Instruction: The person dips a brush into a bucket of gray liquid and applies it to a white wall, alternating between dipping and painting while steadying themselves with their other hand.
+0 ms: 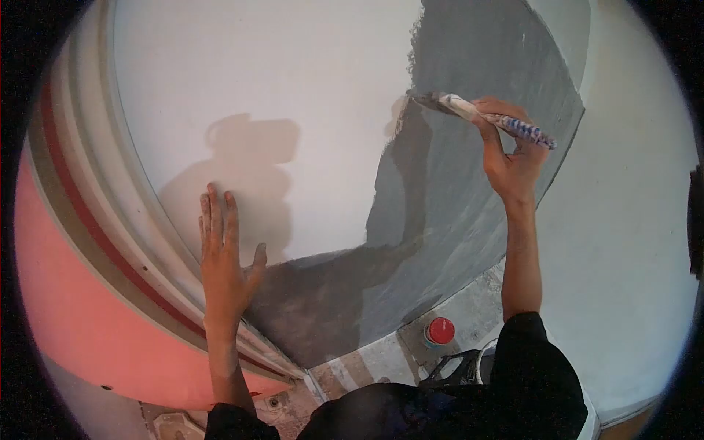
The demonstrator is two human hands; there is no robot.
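My right hand (513, 150) is closed around the handle of a paintbrush (462, 107), whose handle end is patterned blue and white. The dark bristles touch the wall at the border between the grey paint (484, 183) and the white wall surface (315, 66). My left hand (226, 260) lies flat against the wall at the left, fingers stretched upward and thumb apart, holding nothing. Its palm is close to the lower edge of the white part. A shadow of my head and arm falls across both white and grey areas.
A jar with a red lid (440, 330) stands on the floor below the wall, beside a black object and a partly hidden white-rimmed container (484, 362). Curved cream and red trim (88, 191) borders a pink surface (95, 293) at left. A pale wall (623, 242) stands at right.
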